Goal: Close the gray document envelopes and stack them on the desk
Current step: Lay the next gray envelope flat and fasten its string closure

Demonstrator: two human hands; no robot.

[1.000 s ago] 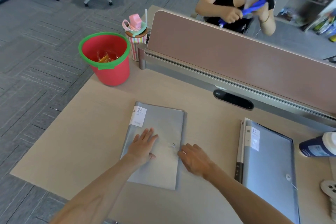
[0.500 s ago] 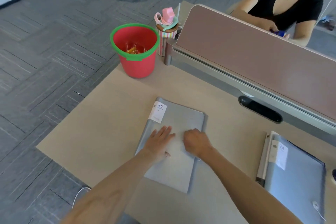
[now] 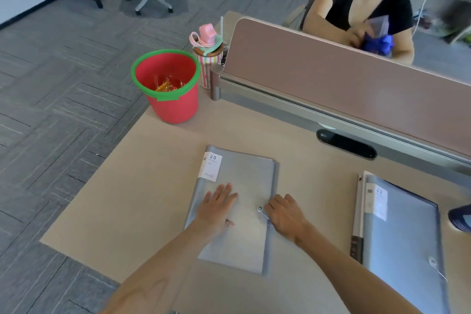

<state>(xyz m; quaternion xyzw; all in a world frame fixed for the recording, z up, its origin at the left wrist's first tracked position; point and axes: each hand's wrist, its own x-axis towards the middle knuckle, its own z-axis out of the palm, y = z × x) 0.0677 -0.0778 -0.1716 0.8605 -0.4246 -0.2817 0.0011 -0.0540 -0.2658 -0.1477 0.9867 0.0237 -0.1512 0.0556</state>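
Observation:
A gray document envelope (image 3: 244,176) with a white "20" label lies flat in the middle of the desk. My left hand (image 3: 216,209) presses flat on its cover, fingers spread. My right hand (image 3: 286,216) rests at the envelope's right edge, fingertips at the small round clasp button (image 3: 260,209) and its string. A second gray envelope (image 3: 402,245) lies at the right of the desk, its flap side thick and its button and string near the lower right corner.
A red bucket with a green rim (image 3: 170,89) stands at the desk's back left, a striped bottle with a pink lid (image 3: 207,58) behind it. A brown partition (image 3: 344,79) runs along the back; a person sits beyond it. A dark blue object (image 3: 461,216) sits at the right edge.
My right hand has slid from over the clasp to the envelope's right edge, uncovering the button and string. My left hand stays flat on the cover. The view has shifted slightly.

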